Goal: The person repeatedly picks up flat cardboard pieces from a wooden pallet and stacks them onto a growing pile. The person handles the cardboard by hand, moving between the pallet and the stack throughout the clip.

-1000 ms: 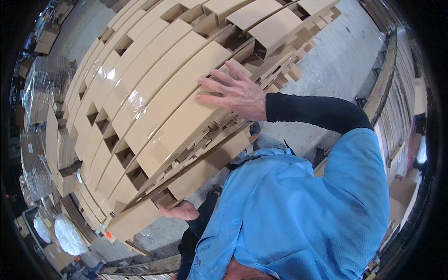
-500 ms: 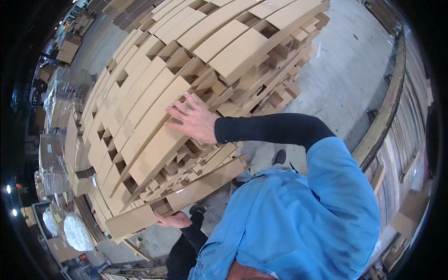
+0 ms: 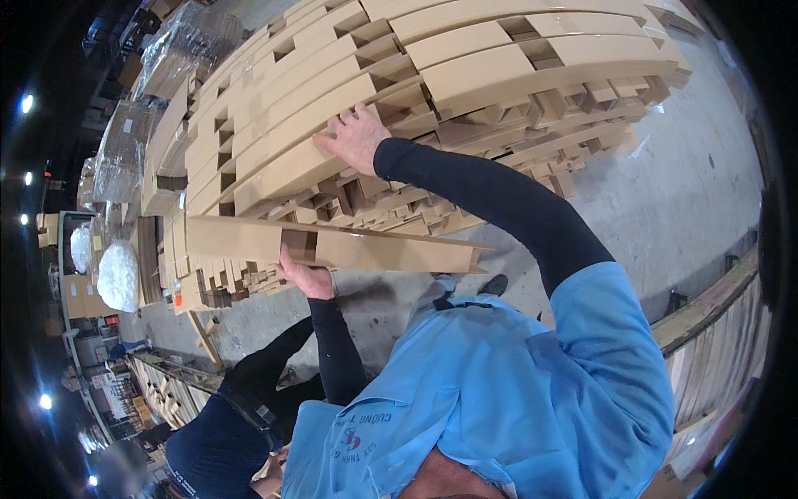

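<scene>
My left hand (image 3: 306, 277) is closed on a long, narrow brown cardboard box (image 3: 378, 250), gripping it from below at a rectangular opening in its side. This box is off the stack, held along its near side, and flaps stand out at its right end. On the large stack of similar long cardboard boxes (image 3: 474, 87), my right hand (image 3: 356, 140) rests at the top near edge. Its fingers are bent and apart, touching the top of one box beside a cut-out. The underside of that hand is hidden.
A co-worker in dark clothes (image 3: 218, 437) bends over at the lower left. Plastic-wrapped pallets (image 3: 125, 150) and a white wrapped bundle (image 3: 120, 276) stand left of the stack. A wooden-edged pile of boards (image 3: 715, 308) lies along the right, beyond grey concrete floor (image 3: 657, 179).
My view has turned, and the stack sits higher and more level in it. The box in my left hand has swung from slanted to nearly level. My right hand's fingers have bent from spread.
</scene>
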`<state>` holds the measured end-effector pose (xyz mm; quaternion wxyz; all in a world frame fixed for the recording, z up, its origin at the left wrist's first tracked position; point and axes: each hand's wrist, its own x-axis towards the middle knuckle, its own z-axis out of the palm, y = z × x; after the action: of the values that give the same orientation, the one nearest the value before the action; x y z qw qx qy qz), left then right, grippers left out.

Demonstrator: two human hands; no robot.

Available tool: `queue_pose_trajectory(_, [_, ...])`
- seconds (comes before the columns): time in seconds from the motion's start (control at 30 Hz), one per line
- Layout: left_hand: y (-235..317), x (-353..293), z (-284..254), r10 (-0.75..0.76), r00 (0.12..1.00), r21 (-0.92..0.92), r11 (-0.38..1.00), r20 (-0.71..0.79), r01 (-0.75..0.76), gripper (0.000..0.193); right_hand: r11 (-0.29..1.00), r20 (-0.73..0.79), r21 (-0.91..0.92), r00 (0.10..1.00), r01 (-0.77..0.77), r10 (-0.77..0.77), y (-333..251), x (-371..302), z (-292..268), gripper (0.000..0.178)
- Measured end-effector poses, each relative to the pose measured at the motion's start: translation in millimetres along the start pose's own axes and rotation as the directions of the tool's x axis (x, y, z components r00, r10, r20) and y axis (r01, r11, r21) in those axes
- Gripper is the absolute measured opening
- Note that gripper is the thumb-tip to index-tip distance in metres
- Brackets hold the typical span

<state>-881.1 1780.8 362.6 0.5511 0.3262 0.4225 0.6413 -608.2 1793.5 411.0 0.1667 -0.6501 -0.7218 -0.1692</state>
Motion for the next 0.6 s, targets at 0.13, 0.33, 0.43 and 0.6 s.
queue_pose_trajectory(0.13, [0,-4,14,0.040,0.999,0.007,0.999,0.002,-0.040,0.060,1.000,0.029,-0.003,1.000,0.013,-0.013,-3,2,-6,0.046])
queue_pose_trajectory(0.33, [-15,-1,7,0.004,1.000,0.053,0.999,-0.021,-0.003,0.058,0.990,-0.225,-0.119,0.969,0.074,-0.100,6,-14,17,0.040])
queue_pose_trajectory(0.43, [-22,1,-3,-0.021,0.998,0.052,0.998,-0.060,0.025,0.056,0.993,-0.152,-0.115,0.987,0.031,-0.048,2,-8,17,0.047])
queue_pose_trajectory(0.6, [-27,7,-12,-0.031,0.999,0.060,0.998,-0.024,0.033,0.053,0.999,-0.090,-0.048,0.996,0.007,-0.011,1,-13,-7,0.056])
